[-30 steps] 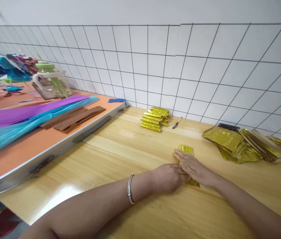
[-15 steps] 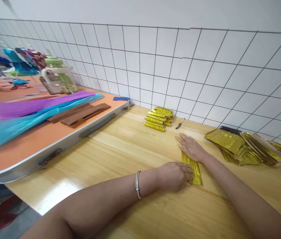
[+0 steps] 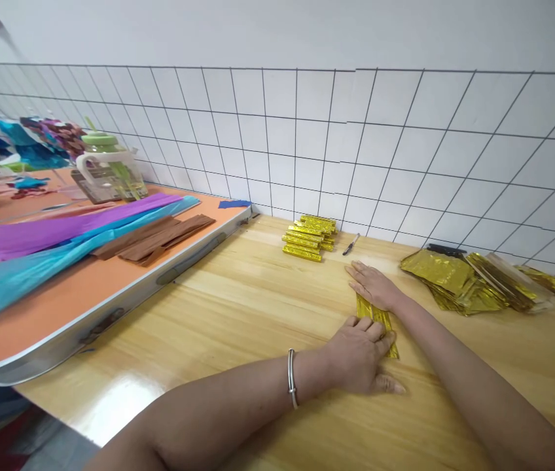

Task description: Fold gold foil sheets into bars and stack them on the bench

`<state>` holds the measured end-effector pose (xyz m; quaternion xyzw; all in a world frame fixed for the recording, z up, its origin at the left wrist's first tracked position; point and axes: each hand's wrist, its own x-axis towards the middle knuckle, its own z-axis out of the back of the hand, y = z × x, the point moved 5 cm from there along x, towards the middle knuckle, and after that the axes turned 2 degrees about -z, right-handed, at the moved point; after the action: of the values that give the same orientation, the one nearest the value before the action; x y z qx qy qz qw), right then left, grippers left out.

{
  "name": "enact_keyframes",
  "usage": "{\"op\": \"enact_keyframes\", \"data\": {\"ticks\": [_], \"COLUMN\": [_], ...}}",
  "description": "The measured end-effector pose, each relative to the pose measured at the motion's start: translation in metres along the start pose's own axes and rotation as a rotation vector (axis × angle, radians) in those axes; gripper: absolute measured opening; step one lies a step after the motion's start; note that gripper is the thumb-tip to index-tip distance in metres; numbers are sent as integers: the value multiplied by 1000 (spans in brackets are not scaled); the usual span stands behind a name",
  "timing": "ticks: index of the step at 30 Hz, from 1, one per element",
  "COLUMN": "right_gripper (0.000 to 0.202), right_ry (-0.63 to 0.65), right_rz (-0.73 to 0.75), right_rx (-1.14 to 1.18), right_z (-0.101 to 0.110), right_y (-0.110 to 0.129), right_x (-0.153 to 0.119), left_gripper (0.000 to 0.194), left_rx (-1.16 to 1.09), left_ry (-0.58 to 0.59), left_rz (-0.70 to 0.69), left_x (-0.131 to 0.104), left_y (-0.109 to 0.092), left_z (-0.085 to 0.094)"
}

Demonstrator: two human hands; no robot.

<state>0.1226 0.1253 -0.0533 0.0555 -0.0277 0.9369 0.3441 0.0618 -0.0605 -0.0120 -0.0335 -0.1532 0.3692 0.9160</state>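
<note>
A folded strip of shiny gold foil (image 3: 364, 307) lies on the wooden table, partly covered by both hands. My right hand (image 3: 372, 285) rests flat over its far end with the fingers spread. Across the near part lies my left hand (image 3: 362, 353), a bangle on its wrist; its fingers are apart and bent over the foil, and the thumb sits on the wood. Several narrow folded gold pieces (image 3: 309, 238) are stacked near the wall, with a pen (image 3: 351, 244) to their right.
Loose gold foil sheets (image 3: 449, 278) lie at the right by the tiled wall. On the left, an orange-topped table (image 3: 61, 327) with a metal edge holds purple, blue and brown strips (image 3: 169, 237) and a green-lidded jug (image 3: 110, 163).
My left hand has shifted right over the foil, and its thumb has spread out onto the wood. My right hand stays flat at the far end. The camera view has shifted slightly.
</note>
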Motion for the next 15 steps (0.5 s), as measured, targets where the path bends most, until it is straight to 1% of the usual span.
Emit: {"op": "enact_keyframes", "data": {"ticks": [3, 7, 12, 15], "right_gripper": [60, 60, 60, 60], "right_ry": [-7, -14, -13, -12], "right_rz": [1, 4, 5, 4], "right_rx": [-2, 1, 6, 8], "right_z": [1, 3, 4, 4], "right_y": [1, 2, 3, 3], "right_x": [-1, -3, -4, -4], "left_gripper": [80, 77, 83, 90], "left_rx": [-45, -92, -133, -134], "left_ry": [26, 98, 179, 192], "left_rz": [-30, -44, -49, -42], "left_x": [-4, -10, -15, -17], "left_y": [-5, -10, -19, -25], "left_z": [1, 0, -1, -2]}}
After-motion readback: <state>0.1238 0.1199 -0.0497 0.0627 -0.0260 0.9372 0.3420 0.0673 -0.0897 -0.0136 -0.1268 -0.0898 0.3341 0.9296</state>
